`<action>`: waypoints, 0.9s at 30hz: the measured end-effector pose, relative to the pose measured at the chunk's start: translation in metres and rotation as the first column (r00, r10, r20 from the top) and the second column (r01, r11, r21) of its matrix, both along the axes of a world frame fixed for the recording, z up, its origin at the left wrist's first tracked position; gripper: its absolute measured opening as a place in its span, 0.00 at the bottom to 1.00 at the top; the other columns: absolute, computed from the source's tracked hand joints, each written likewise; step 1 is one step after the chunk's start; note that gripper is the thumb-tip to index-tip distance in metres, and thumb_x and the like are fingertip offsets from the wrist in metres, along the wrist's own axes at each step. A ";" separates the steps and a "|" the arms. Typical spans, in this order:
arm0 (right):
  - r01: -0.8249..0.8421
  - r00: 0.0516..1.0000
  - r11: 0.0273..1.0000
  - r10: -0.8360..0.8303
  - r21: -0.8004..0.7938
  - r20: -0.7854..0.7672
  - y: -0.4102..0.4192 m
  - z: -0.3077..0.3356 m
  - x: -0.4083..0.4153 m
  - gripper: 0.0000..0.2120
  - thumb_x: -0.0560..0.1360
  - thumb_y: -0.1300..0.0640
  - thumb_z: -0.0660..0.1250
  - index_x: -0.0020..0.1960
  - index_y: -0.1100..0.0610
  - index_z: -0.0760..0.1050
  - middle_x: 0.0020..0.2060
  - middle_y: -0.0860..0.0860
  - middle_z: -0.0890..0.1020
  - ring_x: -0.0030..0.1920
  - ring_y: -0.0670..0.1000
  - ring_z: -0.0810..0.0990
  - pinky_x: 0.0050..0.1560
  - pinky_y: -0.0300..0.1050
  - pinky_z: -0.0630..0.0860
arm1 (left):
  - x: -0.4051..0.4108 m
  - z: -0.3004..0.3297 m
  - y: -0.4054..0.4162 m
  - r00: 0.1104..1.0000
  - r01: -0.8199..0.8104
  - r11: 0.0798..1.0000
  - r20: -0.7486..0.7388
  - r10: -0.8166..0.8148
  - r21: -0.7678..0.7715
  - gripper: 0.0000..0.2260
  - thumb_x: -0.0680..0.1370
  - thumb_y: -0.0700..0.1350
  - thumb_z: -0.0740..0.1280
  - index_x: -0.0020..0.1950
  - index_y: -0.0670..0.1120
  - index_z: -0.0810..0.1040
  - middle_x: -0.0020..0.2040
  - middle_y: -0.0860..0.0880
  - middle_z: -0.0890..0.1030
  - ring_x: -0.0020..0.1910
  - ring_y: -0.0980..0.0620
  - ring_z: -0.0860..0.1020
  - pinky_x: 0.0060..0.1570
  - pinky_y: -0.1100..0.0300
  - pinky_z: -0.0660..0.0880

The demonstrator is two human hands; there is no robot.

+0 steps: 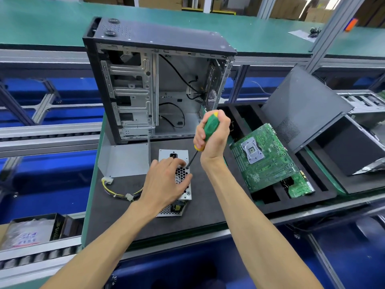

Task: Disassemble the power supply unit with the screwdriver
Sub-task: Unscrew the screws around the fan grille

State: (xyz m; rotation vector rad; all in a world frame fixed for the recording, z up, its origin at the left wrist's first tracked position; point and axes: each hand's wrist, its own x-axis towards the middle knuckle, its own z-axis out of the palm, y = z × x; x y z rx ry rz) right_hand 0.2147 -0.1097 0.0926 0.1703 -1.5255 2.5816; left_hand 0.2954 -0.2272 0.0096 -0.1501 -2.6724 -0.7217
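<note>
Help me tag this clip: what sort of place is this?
Probably an electronics disassembly line: roller conveyor rails, an opened computer case, and a bare motherboard laid in a foam tray.

A dark foam mat [200, 213] covers the near workstation and serves as the landmark; it lies on a green-edged pallet [93, 184]; left of the mat run grey roller conveyor rails [48, 132] over blue panels [52, 184]; beyond the mat stretches a long green-topped bench [52, 24]; behind that bench stand cardboard boxes [287, 7]; an aluminium frame post [325, 34] rises to the right beyond the mat; a small open box [35, 228] sits on the rails at the mat's near left; light is bright and even.
</note>
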 end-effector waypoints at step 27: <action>-0.149 0.983 0.953 0.171 0.265 -0.062 -0.005 0.020 0.015 0.13 0.83 0.51 0.54 0.51 0.58 0.74 0.33 0.51 0.76 0.34 0.50 0.71 0.38 0.44 0.70 | 0.000 0.001 0.002 1.000 -0.009 1.000 0.001 0.009 0.018 0.14 0.76 0.55 0.72 0.55 0.48 0.81 0.50 0.54 0.84 0.48 0.52 0.80 0.53 0.52 0.71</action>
